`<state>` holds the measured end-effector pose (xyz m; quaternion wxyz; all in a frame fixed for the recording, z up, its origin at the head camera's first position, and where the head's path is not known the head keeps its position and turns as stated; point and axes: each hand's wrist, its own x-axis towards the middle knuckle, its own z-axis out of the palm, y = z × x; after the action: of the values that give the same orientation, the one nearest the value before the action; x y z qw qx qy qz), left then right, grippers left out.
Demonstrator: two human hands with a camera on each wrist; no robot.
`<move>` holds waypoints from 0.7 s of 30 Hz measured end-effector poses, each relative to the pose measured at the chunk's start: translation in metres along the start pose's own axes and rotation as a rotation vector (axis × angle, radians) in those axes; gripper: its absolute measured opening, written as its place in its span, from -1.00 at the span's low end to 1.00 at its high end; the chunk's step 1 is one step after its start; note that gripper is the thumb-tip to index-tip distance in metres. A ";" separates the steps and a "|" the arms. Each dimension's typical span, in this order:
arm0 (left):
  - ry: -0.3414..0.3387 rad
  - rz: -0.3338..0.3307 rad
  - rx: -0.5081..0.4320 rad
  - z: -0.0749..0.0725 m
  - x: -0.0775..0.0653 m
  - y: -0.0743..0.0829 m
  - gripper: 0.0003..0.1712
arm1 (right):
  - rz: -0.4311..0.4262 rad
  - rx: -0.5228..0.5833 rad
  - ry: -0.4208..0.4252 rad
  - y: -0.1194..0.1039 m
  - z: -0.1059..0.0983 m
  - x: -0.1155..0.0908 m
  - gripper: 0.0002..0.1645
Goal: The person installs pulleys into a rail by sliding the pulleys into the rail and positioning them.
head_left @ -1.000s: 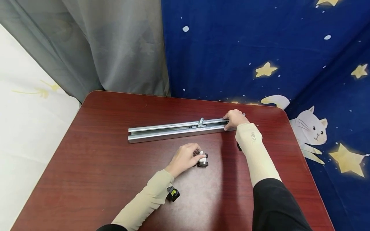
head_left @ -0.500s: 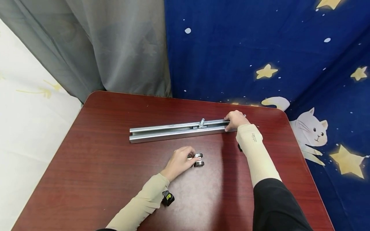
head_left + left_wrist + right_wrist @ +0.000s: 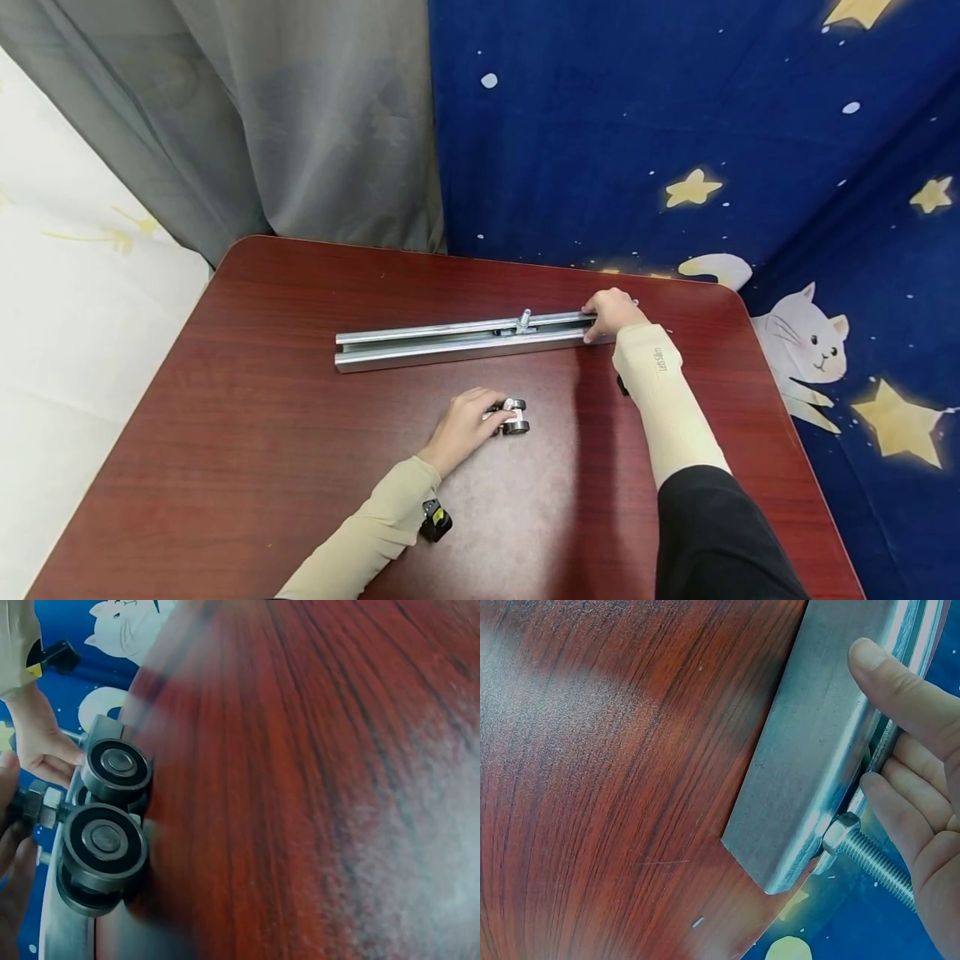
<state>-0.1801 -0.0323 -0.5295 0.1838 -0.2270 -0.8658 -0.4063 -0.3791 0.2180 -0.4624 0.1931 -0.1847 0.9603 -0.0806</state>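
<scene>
My left hand (image 3: pixel 461 433) pinches a small roller trolley (image 3: pixel 515 427) between thumb and fingers, over the table in front of a steel channel rail (image 3: pixel 420 360). Up close in the left wrist view, the trolley shows dark-faced bearing wheels (image 3: pixel 105 838) and a bolt with hex nuts (image 3: pixel 43 804) beside the fingers. My right hand (image 3: pixel 617 313) grips the channel near its right end, thumb on the near wall and fingers curled at the slot. Inside the slot, another trolley's bolt (image 3: pixel 523 320) sticks up mid-rail. A threaded bolt (image 3: pixel 877 862) also stands out at the channel's end, under my right fingers.
The channel lies slot-up across the back half of the reddish-brown wooden table (image 3: pixel 247 450). Behind the table's far edge hang a grey curtain (image 3: pixel 345 125) and a blue star-patterned curtain (image 3: pixel 570 125). A tiny metal sliver (image 3: pixel 697 922) lies near the channel's end.
My left hand has drawn the trolley slightly left; its bolt was hidden by the fingers half a second ago and shows again now. The right hand and channel have stayed put.
</scene>
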 end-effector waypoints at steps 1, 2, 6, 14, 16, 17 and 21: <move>0.012 0.000 -0.007 0.000 -0.001 -0.001 -0.80 | 0.000 0.001 -0.001 0.000 0.000 0.000 -0.29; 0.023 -0.003 -0.017 0.000 -0.001 -0.001 -0.80 | 0.002 0.002 0.001 -0.001 0.000 0.000 -0.29; 0.045 -0.032 -0.059 0.001 -0.002 -0.003 -0.81 | -0.001 0.000 0.012 -0.002 0.000 -0.001 -0.29; 0.117 -0.093 -0.145 -0.004 -0.005 -0.005 -0.81 | 0.009 0.013 0.015 0.000 0.002 0.000 -0.30; 0.136 -0.117 -0.151 -0.007 -0.006 -0.007 -0.82 | 0.006 0.019 0.019 0.000 0.002 0.000 -0.31; 0.146 -0.129 -0.153 -0.009 -0.007 -0.008 -0.83 | 0.004 0.020 0.018 0.000 0.002 0.000 -0.30; 0.189 -0.172 -0.163 -0.019 -0.011 -0.014 -0.83 | 0.012 0.032 0.015 -0.001 0.000 -0.001 -0.28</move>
<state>-0.1763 -0.0573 -0.5321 0.2100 -0.1269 -0.8251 -0.5089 -0.3780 0.2178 -0.4623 0.1892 -0.1752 0.9614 -0.0963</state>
